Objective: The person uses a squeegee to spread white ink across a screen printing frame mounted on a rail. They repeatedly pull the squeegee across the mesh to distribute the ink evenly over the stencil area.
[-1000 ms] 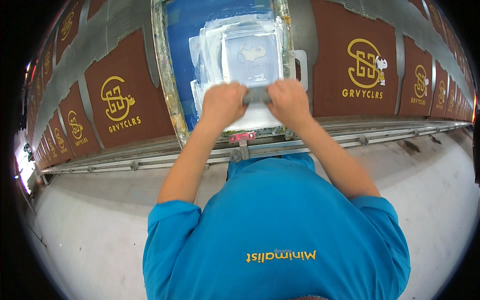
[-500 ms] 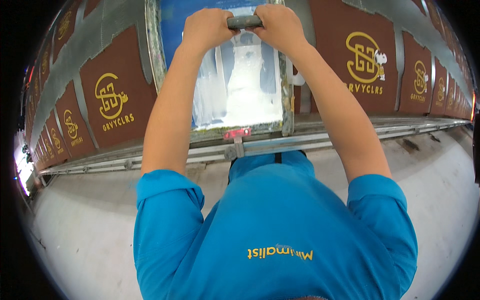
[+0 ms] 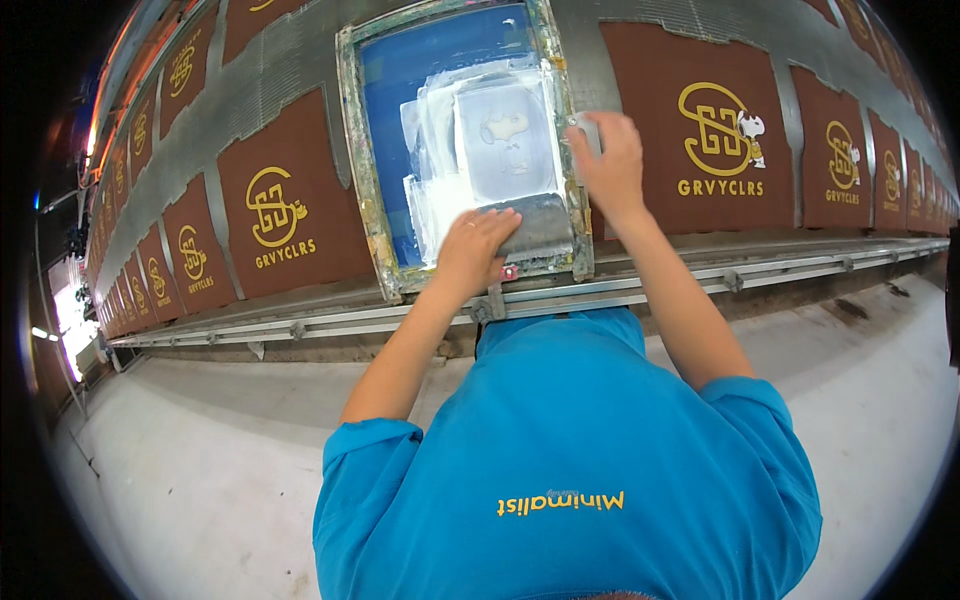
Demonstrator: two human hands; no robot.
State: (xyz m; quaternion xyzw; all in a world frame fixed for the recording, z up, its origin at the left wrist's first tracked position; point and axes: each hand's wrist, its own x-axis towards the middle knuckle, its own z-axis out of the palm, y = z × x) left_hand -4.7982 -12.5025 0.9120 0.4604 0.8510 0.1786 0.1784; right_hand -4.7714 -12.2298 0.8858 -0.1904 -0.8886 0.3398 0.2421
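A screen-printing frame with blue mesh lies ahead of me, its wooden border smeared with paint. White ink is spread around a paler rectangle showing a cartoon figure's outline. At the frame's near end lies a grey squeegee. My left hand is on the squeegee's left part, fingers over the top and thumb at the near side. Beside the frame's right border, my right hand has curved fingers apart around a small white fitting; whether it touches the fitting I cannot tell.
Brown fabric panels with yellow emblems lie in rows on a long grey table, left and right of the frame. A metal rail runs along its near edge, with a small red piece by the frame. Pale floor lies below.
The squeegee has come from the far part toward me and now rests at the near end. My right hand has let go of it and moved to the frame's right side.
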